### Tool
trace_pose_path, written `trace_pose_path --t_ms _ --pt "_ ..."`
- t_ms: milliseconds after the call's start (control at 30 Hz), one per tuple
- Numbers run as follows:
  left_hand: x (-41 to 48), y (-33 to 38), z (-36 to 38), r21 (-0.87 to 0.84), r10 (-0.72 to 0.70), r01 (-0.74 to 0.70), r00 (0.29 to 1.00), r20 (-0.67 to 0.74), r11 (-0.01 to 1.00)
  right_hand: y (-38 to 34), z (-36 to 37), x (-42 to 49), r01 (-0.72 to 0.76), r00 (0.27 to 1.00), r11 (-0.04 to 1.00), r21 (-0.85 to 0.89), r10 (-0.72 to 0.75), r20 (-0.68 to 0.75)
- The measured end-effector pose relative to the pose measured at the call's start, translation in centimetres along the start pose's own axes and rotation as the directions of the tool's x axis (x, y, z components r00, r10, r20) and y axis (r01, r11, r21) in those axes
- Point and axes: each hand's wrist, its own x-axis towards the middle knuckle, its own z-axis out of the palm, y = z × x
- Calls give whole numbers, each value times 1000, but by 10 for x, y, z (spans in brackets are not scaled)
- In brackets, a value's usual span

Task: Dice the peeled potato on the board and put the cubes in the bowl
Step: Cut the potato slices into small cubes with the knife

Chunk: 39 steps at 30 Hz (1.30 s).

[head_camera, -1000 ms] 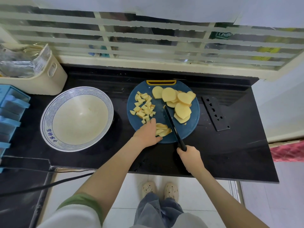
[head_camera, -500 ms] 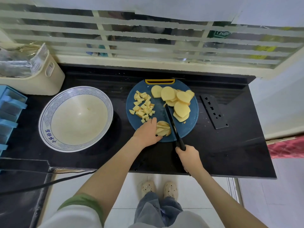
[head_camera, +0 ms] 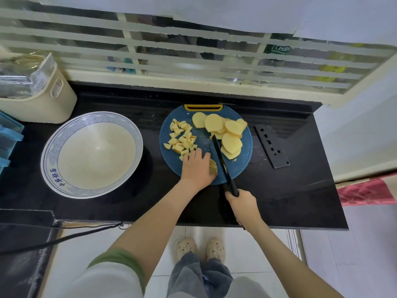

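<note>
left hand (head_camera: 196, 168) has shifted forward, laid flat over the pale yellow potato slice stack (head_camera: 213, 166) on the round blue plastic board (head_camera: 245, 162). right hand (head_camera: 242, 204) grips the black knife (head_camera: 221, 160), blade just beside it. white blue-rimmed bowl (head_camera: 51, 147) stands left.

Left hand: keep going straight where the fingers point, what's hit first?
Likely the pile of small yellow potato cubes on the round blue cutting board; the left hand points away from the person, fingertips at the pile's near edge. Height gap unclear.
</note>
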Motion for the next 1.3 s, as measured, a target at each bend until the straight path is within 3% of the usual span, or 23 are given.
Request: trace_pose_path --t_ms 133,367,667,833,1033,1300 --pt "-3 -4 3 -48 22 -23 999 -25 999 1 0 -1 3 1000 1000 6 -3 -11" --pt "-13 -7 8 -40 189 -199 966 -178 979 0 -2 -5 20 1000 1000 10 -20 -23" --pt "-9 -3 10 -39 136 -147 970 -203 988 -1 2 -7 6 1000 1000 7 -6 -1" --pt "-11 -17 11 -216 11 -40 991 -136 976 -2 5 -11 -10 1000 997 73 9 20" --pt "-18 -32 20 -376 -14 -47 987 -159 925 -1 13 -19 -51 997 981 188 40 62" --pt "-12 -16 20 -407 -120 21 969 -218 913 -6 27 -14 -50 998 985 166 42 51"
